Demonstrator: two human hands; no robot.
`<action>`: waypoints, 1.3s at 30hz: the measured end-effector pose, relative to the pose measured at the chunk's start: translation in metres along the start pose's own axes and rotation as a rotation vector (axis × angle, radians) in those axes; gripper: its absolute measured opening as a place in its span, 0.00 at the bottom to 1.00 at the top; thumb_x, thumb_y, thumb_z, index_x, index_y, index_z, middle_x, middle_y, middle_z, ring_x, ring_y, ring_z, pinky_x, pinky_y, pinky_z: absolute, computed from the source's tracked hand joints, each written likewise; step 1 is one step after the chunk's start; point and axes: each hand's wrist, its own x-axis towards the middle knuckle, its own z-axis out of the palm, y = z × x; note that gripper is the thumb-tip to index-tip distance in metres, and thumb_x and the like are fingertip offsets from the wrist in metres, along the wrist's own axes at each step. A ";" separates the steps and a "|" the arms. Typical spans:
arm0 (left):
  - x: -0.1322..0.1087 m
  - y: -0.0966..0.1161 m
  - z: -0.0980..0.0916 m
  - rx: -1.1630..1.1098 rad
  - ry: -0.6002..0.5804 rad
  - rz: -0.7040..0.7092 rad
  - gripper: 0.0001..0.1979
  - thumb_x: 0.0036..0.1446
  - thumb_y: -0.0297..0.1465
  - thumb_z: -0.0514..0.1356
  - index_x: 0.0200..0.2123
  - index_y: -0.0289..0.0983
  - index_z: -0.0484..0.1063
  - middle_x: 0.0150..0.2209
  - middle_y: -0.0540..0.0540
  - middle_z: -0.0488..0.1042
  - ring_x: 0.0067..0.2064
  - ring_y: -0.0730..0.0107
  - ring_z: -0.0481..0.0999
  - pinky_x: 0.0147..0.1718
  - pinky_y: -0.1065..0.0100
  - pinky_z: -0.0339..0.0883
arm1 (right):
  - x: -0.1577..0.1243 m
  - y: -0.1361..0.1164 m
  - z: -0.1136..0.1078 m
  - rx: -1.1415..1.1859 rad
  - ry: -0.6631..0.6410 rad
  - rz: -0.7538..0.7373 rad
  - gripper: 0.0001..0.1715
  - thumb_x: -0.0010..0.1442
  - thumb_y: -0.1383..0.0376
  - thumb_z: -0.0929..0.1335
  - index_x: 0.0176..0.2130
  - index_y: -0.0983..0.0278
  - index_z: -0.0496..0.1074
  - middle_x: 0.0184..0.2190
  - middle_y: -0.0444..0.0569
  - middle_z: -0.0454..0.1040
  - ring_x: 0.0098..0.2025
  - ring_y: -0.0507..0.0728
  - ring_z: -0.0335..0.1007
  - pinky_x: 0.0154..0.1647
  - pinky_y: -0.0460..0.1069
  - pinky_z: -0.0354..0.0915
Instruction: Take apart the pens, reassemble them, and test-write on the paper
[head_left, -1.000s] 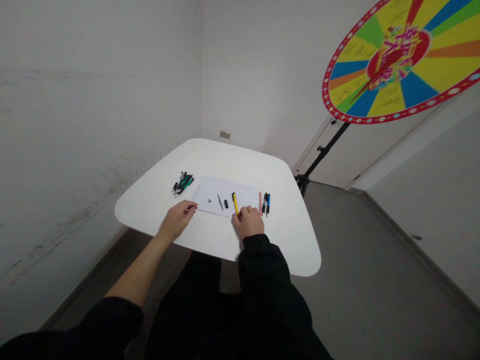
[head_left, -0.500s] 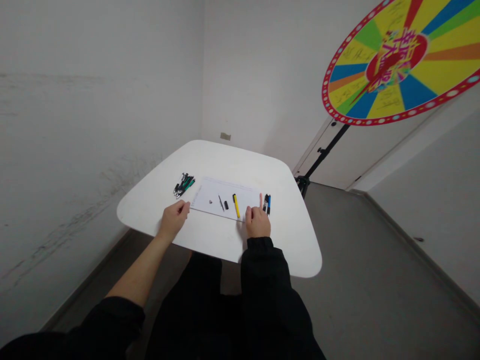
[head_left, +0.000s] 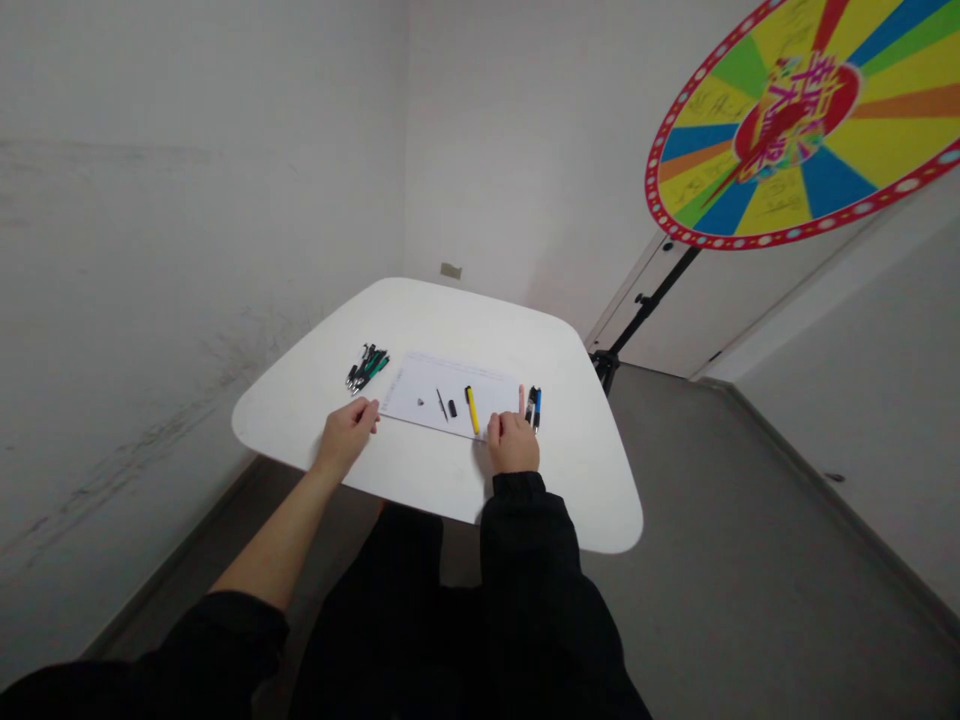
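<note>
My left hand point(head_left: 348, 436) rests as a loose fist by the near left corner of a white sheet of paper point(head_left: 420, 372); nothing shows in its fingers. At the sheet's near right corner lies my right hand point(head_left: 514, 443), fingers curled in, with nothing seen in it. On the sheet are a yellow pen point(head_left: 472, 410), a short black cap point(head_left: 452, 408), a thin dark stick-like piece point(head_left: 442, 404) and a small dark bit point(head_left: 420, 402). Just beyond my right hand are a pink pen point(head_left: 521, 399), a black pen point(head_left: 531, 404) and a blue pen point(head_left: 538, 408).
Several black and green pens point(head_left: 367, 368) lie in a pile at the left of the white table point(head_left: 480, 320). Walls stand close at the left and behind. A colourful prize wheel point(head_left: 795, 130) on a black stand point(head_left: 651, 308) rises at the right.
My right hand has shifted very slightly to the left, its fingers still curled. My left hand and the pens stay where they were.
</note>
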 end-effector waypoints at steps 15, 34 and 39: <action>-0.004 0.011 -0.002 0.031 -0.018 0.019 0.20 0.62 0.45 0.54 0.25 0.39 0.71 0.21 0.51 0.71 0.23 0.70 0.70 0.24 0.70 0.61 | 0.000 -0.015 -0.002 -0.112 -0.151 -0.087 0.08 0.63 0.62 0.68 0.33 0.64 0.73 0.36 0.53 0.73 0.40 0.59 0.65 0.41 0.52 0.59; -0.001 0.008 -0.002 0.112 0.013 0.266 0.13 0.64 0.41 0.55 0.33 0.39 0.74 0.33 0.47 0.76 0.35 0.66 0.74 0.34 0.67 0.68 | 0.002 -0.006 0.003 0.140 -0.026 -0.244 0.13 0.72 0.64 0.60 0.41 0.64 0.73 0.37 0.53 0.74 0.41 0.59 0.66 0.44 0.52 0.62; 0.000 0.009 -0.001 0.082 -0.083 0.448 0.14 0.64 0.42 0.58 0.45 0.40 0.76 0.42 0.43 0.74 0.39 0.65 0.74 0.36 0.65 0.71 | -0.001 -0.014 -0.002 0.231 -0.096 -0.405 0.14 0.73 0.65 0.60 0.42 0.63 0.74 0.39 0.53 0.74 0.42 0.59 0.68 0.46 0.52 0.64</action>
